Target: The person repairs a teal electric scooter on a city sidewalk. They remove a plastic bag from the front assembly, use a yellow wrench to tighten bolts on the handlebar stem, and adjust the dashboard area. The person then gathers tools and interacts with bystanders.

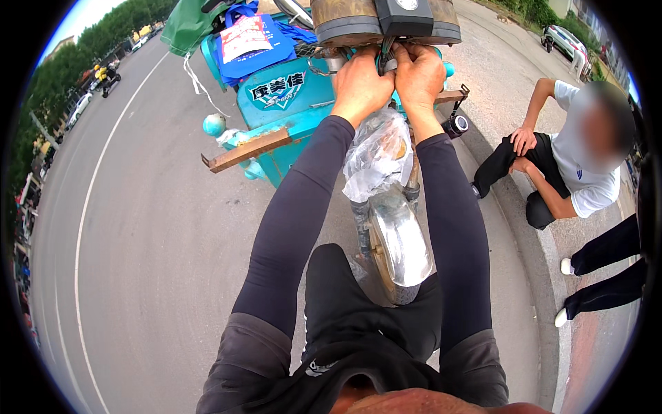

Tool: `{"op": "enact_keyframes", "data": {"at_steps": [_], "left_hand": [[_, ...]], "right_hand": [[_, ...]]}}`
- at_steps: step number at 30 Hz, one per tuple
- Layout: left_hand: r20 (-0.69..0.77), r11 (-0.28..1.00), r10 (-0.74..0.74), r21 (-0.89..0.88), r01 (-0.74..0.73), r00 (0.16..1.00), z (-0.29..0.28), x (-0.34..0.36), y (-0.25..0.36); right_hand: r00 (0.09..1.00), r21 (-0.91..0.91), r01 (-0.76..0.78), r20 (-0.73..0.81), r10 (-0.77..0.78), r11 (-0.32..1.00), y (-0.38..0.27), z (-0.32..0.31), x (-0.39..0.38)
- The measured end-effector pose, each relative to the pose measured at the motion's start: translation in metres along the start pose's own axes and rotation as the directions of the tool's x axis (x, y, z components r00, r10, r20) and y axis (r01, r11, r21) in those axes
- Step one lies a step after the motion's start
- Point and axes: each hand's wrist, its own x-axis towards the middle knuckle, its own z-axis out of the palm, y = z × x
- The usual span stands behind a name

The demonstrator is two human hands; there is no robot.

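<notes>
My left hand [362, 83] and my right hand [418, 79] are up at the front of a teal three-wheeler [276, 124], just below a rusty, dark lamp or instrument housing [345, 21] with a black block [407, 21] at its middle. The fingers of both are bent around small metal fittings or cables [387, 62] there; what exactly they grip is hidden by the hands. A crumpled clear plastic bag [372, 155] hangs below them, above the chrome mudguard [400, 241] of the front wheel, which stands between my legs.
Blue bags [252, 48], a green cover [183, 31] and rusty brackets [248, 152] are on the vehicle. At right, a person [576, 165] crouches by the curb [517, 214]; another person's legs [600, 248] are behind them. The road [138, 241] runs along the left, with distant scooters and cars.
</notes>
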Motion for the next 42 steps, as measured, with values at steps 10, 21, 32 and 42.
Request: {"op": "enact_keyframes", "data": {"at_steps": [10, 21, 32, 42], "left_hand": [[0.011, 0.999, 0.006, 0.034, -0.007, 1.0, 0.001, 0.004, -0.007], [-0.023, 0.999, 0.044, 0.03, -0.043, 0.999, 0.002, 0.001, -0.007], [-0.012, 0.998, 0.044, 0.033, -0.044, 0.999, 0.001, 0.003, -0.006], [-0.028, 0.998, 0.056, 0.031, -0.055, 0.998, 0.003, 0.004, -0.004]], "right_hand": [[0.999, -0.02, -0.038, 0.0, 0.038, 0.999, -0.004, 0.004, 0.0], [0.997, 0.084, -0.054, -0.047, 0.058, 0.995, -0.002, 0.007, -0.006], [0.998, 0.055, 0.018, -0.064, -0.015, 0.998, 0.004, 0.01, 0.0], [0.966, -0.012, 0.175, -0.19, -0.174, 0.985, 0.006, 0.012, -0.003]]}}
